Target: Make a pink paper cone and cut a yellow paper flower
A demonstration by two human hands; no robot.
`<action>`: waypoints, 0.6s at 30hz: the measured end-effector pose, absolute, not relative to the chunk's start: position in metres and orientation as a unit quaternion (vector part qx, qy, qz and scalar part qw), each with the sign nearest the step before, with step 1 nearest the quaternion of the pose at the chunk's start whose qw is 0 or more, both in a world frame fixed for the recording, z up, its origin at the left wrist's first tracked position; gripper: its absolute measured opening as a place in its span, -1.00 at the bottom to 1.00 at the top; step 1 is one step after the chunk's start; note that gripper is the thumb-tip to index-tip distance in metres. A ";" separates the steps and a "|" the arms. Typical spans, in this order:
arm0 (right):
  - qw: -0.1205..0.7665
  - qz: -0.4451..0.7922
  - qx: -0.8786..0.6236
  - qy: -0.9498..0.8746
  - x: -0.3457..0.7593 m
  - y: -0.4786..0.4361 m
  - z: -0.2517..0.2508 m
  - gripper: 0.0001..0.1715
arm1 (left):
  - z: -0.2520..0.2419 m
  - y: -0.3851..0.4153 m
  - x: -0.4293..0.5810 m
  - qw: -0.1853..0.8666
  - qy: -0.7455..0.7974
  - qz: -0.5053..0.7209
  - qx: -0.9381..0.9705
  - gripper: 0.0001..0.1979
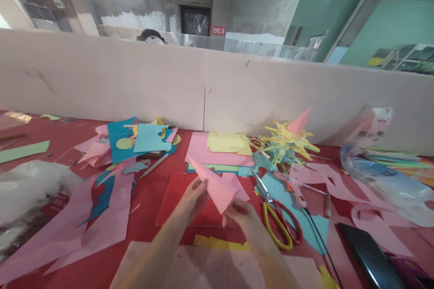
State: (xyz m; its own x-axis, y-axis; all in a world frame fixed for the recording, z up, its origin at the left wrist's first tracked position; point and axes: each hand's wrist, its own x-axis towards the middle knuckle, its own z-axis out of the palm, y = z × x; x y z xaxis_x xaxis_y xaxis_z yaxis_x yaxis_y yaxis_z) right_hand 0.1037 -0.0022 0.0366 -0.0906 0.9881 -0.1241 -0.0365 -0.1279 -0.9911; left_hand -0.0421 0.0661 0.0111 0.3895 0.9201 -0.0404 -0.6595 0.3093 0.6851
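A pink paper cone is between my two hands above a red board, its point tilted up and to the left. My left hand grips the cone's left side. At the wide lower end, my right hand has its fingers closed on the paper edge. Behind the cone lies another pink paper piece. Scissors with one yellow and one red handle rest just right of my right hand. Beyond them is a pink glue gun with a black cord.
A layered paper figure with a pink cone top stands at the back right. Stacked yellow sheets lie by the white partition. Pink scraps and a plastic bag cover the left; a black phone lies at right.
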 end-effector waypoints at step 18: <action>0.465 0.424 -0.622 -0.466 0.121 -0.036 -0.008 -0.52 | 0.034 0.224 -0.078 0.272 0.477 0.548 0.631 -0.59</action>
